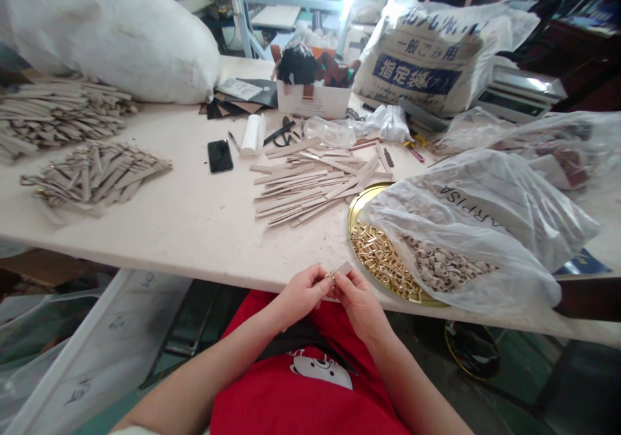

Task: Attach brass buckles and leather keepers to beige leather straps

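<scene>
My left hand [305, 293] and my right hand [358, 298] meet at the table's front edge, fingers pinched together. Between them is a grey-beige strap [345, 268], its short end poking up from my right fingers. A small gold buckle [330, 275] shows at my left fingertips, partly hidden by them. Just right of my hands, a round gold tray [356, 210] bears many gold buckles [381, 257] and small beige loops [439, 267] in a clear plastic bag. Loose flat straps [310, 186] lie in a spread beyond my hands.
Two heaps of straps, a nearer one [97, 173] and a farther one [58, 112], lie at left. A phone [220, 156], a white roll [253, 134] and a white box [313, 101] stand mid-table. Large sacks [145, 34] and a printed bag [427, 53] fill the back.
</scene>
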